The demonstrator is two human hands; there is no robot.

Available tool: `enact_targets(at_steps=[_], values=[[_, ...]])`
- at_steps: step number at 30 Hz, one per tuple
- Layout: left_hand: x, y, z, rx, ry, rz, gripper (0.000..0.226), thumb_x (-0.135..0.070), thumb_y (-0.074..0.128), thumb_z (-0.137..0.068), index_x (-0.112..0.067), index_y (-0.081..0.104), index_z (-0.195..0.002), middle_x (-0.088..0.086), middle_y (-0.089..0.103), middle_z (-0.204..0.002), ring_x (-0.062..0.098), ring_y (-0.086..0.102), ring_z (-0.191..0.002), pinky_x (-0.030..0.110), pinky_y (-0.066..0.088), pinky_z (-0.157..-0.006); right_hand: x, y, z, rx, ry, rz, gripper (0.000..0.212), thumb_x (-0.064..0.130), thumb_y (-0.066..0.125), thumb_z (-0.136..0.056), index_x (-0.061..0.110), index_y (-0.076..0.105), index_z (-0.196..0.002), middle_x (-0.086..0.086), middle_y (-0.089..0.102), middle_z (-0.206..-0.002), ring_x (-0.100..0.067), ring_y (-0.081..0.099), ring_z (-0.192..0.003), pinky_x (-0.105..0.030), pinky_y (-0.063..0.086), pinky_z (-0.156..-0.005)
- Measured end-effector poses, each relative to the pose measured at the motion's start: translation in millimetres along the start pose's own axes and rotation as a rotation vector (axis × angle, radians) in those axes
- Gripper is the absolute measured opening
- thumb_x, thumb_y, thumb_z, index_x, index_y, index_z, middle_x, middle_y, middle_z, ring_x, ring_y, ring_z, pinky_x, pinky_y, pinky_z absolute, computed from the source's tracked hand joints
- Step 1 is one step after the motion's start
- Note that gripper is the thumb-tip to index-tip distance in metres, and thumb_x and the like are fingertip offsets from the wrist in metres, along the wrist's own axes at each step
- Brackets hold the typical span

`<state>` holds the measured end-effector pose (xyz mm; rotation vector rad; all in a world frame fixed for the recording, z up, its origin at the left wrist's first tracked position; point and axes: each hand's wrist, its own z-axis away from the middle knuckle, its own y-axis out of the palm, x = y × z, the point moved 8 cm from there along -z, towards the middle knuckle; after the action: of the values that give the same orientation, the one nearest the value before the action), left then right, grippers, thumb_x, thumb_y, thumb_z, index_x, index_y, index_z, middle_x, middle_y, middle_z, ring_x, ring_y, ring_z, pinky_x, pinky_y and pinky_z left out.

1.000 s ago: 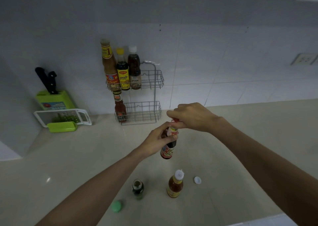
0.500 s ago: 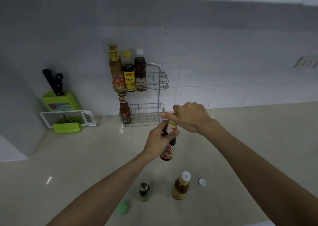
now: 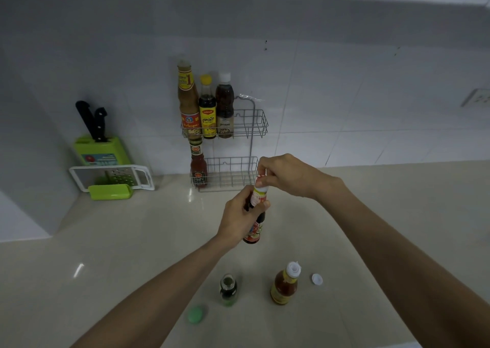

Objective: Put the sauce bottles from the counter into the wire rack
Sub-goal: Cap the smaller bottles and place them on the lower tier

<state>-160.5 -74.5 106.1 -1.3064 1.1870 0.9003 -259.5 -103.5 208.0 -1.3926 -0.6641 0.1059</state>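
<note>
A two-tier wire rack (image 3: pixel 254 124) stands against the tiled wall. Its top shelf holds three bottles (image 3: pixel 207 109); a red sauce bottle (image 3: pixel 198 166) stands at the left of the bottom shelf. My left hand (image 3: pixel 240 217) grips a dark sauce bottle (image 3: pixel 256 227) by the neck above the counter, in front of the rack. My right hand (image 3: pixel 286 175) pinches that bottle's red-and-white cap (image 3: pixel 261 180). Nearer me on the counter stand an open green bottle (image 3: pixel 228 289) and an orange sauce bottle (image 3: pixel 285 284) with a white spout.
A green cap (image 3: pixel 195 314) lies left of the green bottle and a white cap (image 3: pixel 316 278) lies right of the orange bottle. A green knife block (image 3: pixel 102 148) and a grater (image 3: pixel 111 178) stand at the back left. A wall socket (image 3: pixel 477 97) is at far right.
The view has shifted slightly. Both hands stay on the dark bottle, held a little closer to the rack, with my right hand working at its cap.
</note>
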Motion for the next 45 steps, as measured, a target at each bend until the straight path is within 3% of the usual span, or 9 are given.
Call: enact_targets(at_steps=[12, 19, 22, 29, 34, 36, 39, 43, 45], values=[[5, -18, -3, 0.025, 0.006, -0.043, 0.029, -0.047, 0.069, -0.076, -0.038, 0.058, -0.101, -0.014, 0.07, -0.096, -0.001, 0.064, -0.091, 0.027, 0.052, -0.083, 10, 13, -2, -0.171, -0.028, 0.007, 0.035, 0.047, 0.065, -0.087, 0.015, 0.051, -0.088, 0.003, 0.054, -0.073, -0.016, 0.05, -0.065, -0.024, 0.032, -0.052], [34, -25, -6, 0.248, -0.102, -0.098, 0.059, -0.035, 0.084, -0.062, -0.045, 0.051, -0.11, -0.019, 0.062, -0.111, -0.002, 0.056, -0.109, 0.02, 0.042, -0.097, 16, -2, -10, -0.174, -0.092, -0.056, 0.028, 0.041, 0.066, -0.087, 0.015, 0.059, -0.096, 0.001, 0.062, -0.083, -0.012, 0.055, -0.071, -0.02, 0.04, -0.056], [47, -35, -9, 0.213, -0.109, -0.14, 0.051, -0.03, 0.082, -0.065, -0.039, 0.056, -0.108, -0.012, 0.068, -0.101, 0.006, 0.063, -0.097, 0.026, 0.05, -0.09, 19, -12, -14, -0.206, -0.108, -0.1, 0.025, 0.041, 0.066, -0.087, 0.02, 0.058, -0.097, 0.006, 0.06, -0.085, -0.006, 0.053, -0.072, -0.016, 0.039, -0.058], [57, -47, -27, 0.097, -0.085, -0.096, 0.047, -0.027, 0.082, -0.06, -0.042, 0.06, -0.1, -0.021, 0.067, -0.091, -0.003, 0.06, -0.096, 0.026, 0.053, -0.086, -10, 34, -18, -0.361, 0.117, -0.461, 0.042, 0.043, 0.082, -0.069, 0.018, 0.062, -0.097, 0.005, 0.068, -0.092, -0.002, 0.065, -0.078, -0.009, 0.05, -0.062], [78, -61, -54, 0.065, -0.122, -0.119, 0.053, -0.021, 0.083, -0.065, -0.038, 0.054, -0.107, -0.016, 0.064, -0.103, 0.009, 0.06, -0.105, 0.003, 0.047, -0.073, -25, 64, -58, -0.395, 0.202, -0.512, 0.03, 0.031, 0.08, -0.076, 0.011, 0.064, -0.093, -0.002, 0.069, -0.088, -0.011, 0.065, -0.076, -0.02, 0.053, -0.065], [94, -66, -71, 0.123, -0.174, -0.152, 0.068, -0.019, 0.082, -0.067, -0.025, 0.048, -0.125, -0.008, 0.059, -0.123, 0.014, 0.052, -0.121, 0.004, 0.042, -0.083, -32, 71, -77, -0.426, 0.221, -0.552, 0.027, 0.026, 0.079, -0.077, 0.011, 0.064, -0.093, 0.001, 0.069, -0.086, -0.004, 0.064, -0.074, -0.012, 0.05, -0.061], [121, -87, -91, 0.161, -0.265, -0.301, 0.091, -0.026, 0.078, -0.073, -0.018, 0.025, -0.146, 0.0, 0.034, -0.15, 0.017, 0.033, -0.137, 0.022, 0.029, -0.106, -44, 78, -100, -0.546, 0.239, -0.629, 0.023, 0.019, 0.077, -0.08, 0.012, 0.064, -0.098, 0.005, 0.068, -0.086, -0.003, 0.063, -0.079, -0.003, 0.045, -0.063], [154, -116, -115, 0.131, -0.294, -0.361, 0.094, -0.028, 0.072, -0.079, -0.023, 0.009, -0.149, -0.001, 0.026, -0.154, 0.017, 0.03, -0.139, 0.018, 0.026, -0.101, -52, 92, -136, -0.654, 0.211, -0.672, 0.03, 0.025, 0.075, -0.081, 0.02, 0.062, -0.107, 0.018, 0.062, -0.091, 0.008, 0.06, -0.087, -0.002, 0.044, -0.069], [164, -121, -124, 0.157, -0.285, -0.427, 0.101, -0.031, 0.07, -0.08, -0.023, -0.002, -0.149, 0.0, 0.006, -0.159, 0.017, 0.018, -0.144, 0.019, 0.021, -0.105, -55, 102, -152, -0.679, 0.208, -0.691, 0.033, 0.024, 0.074, -0.081, 0.018, 0.061, -0.111, 0.02, 0.059, -0.093, 0.014, 0.058, -0.088, -0.002, 0.045, -0.07]])
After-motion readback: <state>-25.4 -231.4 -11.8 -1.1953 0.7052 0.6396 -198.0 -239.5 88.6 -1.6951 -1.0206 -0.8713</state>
